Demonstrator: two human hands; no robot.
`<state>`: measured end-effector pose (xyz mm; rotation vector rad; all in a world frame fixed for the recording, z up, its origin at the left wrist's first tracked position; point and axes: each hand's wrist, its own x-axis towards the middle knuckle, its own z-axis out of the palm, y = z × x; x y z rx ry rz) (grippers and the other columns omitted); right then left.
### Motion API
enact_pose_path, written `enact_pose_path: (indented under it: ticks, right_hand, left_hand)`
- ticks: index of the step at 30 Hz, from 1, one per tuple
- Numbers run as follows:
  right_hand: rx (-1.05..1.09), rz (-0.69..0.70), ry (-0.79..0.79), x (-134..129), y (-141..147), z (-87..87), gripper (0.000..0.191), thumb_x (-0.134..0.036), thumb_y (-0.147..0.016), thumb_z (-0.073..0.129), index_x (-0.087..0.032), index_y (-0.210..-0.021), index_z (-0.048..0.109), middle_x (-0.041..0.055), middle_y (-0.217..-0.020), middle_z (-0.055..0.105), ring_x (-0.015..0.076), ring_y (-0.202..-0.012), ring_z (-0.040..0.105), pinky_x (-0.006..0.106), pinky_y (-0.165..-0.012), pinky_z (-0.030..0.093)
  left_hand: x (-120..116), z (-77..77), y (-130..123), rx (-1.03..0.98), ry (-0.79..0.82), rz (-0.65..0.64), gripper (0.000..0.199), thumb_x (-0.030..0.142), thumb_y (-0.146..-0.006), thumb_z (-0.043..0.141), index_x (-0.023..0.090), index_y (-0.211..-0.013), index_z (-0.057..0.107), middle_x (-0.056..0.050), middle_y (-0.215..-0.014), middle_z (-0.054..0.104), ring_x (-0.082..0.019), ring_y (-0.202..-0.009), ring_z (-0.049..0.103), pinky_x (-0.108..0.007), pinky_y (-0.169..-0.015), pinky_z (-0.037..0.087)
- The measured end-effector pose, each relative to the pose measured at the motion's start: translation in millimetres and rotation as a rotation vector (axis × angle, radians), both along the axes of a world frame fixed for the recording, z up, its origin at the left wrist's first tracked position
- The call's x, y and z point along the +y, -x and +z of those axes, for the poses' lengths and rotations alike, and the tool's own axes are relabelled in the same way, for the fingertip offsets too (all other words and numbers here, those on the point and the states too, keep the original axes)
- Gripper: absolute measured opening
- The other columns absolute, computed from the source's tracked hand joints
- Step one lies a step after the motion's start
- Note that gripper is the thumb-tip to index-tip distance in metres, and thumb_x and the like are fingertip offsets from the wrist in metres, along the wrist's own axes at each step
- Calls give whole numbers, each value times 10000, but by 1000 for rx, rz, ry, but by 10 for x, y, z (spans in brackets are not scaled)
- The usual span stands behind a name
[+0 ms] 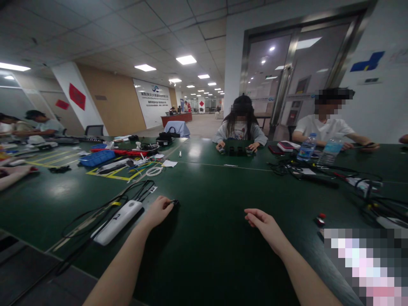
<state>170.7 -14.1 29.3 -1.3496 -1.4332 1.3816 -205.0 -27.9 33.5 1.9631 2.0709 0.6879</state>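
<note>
My left hand is over the green table, to the right of a white power bank-like block marked "2". Its fingertips are closed on a small black object, whose kind I cannot make out. Partly covered by the fingers, that object is at the tabletop. Farther right, my right hand hovers with loosely bent fingers and the thumb slightly apart. Nothing shows between them. A small red-and-dark object stands on the table to the right of this hand.
Black cables run around the white block. A blue tray, loose wires and papers lie at the back left. Across the table, a person handles small dark items. Two water bottles and more cables occupy the right.
</note>
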Motion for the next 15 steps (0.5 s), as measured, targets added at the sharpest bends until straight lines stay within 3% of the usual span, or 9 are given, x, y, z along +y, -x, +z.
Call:
enact_pose_path:
  ticks: [15]
  right_hand:
    - [5, 4, -9, 19, -25, -40, 324, -372, -706, 538, -217, -985, 598, 42, -903, 612, 200, -856, 545, 350, -788, 421]
  left_hand:
    - [16, -58, 54, 45, 15, -66, 238, 367, -770, 384, 188, -823, 530, -42, -920, 482, -150, -786, 508, -272, -727, 400]
